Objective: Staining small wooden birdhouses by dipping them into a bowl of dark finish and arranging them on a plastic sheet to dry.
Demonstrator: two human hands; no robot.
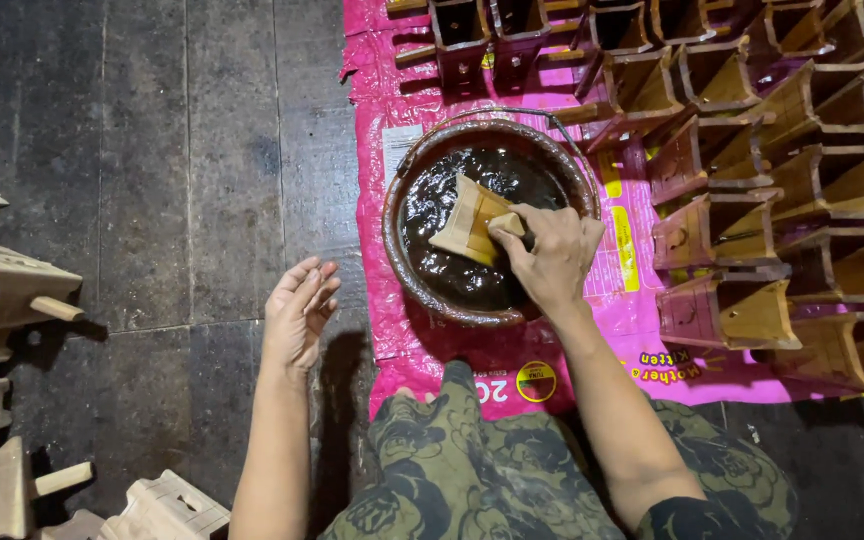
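A view from above looks down at a person sitting on a dark tiled floor (152, 150), knees in patterned green cloth at the bottom edge.

The right hand (550, 252) grips a small pale wooden piece (470, 220), boxy with slanted sides and a peg-like handle, and holds it over a round basin (402, 270) of thick, glossy dark brown stain (452, 272). The fingers wrap the handle end while the far end tilts down towards the liquid; whether it touches the surface is hard to tell.

The left hand (299, 310) is empty, fingers loosely together, hovering over bare floor just left of the basin.

The wooden piece looks light and stiff, easy to lift one-handed. Once coated it is likely slick, so the dry handle end seems the safest place to hold it. The basin, full of liquid, probably feels heavy and would slosh if nudged.

The basin sits on a bright pink plastic sheet (397, 90). To its right, rows of already stained brown pieces (752, 200) crowd close, leaving little room on that side. On the left, unstained pale pieces (2, 290) lie well apart along the frame's edge, with open floor between them and the basin.
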